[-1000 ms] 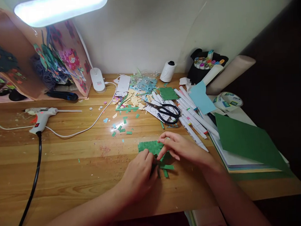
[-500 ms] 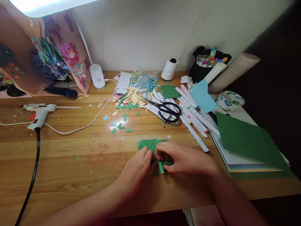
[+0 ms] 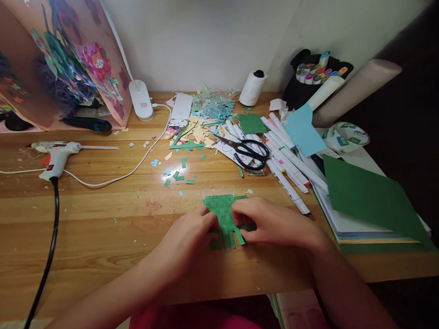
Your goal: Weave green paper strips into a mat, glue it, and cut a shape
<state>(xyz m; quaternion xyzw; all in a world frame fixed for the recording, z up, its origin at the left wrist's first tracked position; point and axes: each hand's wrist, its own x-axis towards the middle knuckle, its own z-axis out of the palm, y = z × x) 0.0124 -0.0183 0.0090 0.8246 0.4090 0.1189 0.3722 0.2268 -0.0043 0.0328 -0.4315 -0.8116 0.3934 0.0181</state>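
My left hand (image 3: 188, 240) presses the green woven mat (image 3: 223, 208) flat, gripping nothing, likely to steady it. My right hand (image 3: 272, 225) pinches a loose strip (image 3: 239, 236).

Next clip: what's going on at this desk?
A person is working a small green woven mat of paper strips, flat on the wooden desk. The left hand grips its left edge while the right hand pinches the loose strip ends at its lower right. Scissors, white markers and paper scraps lie just beyond, a glue gun is off to the left, and a green sheet sits on a paper stack to the right.
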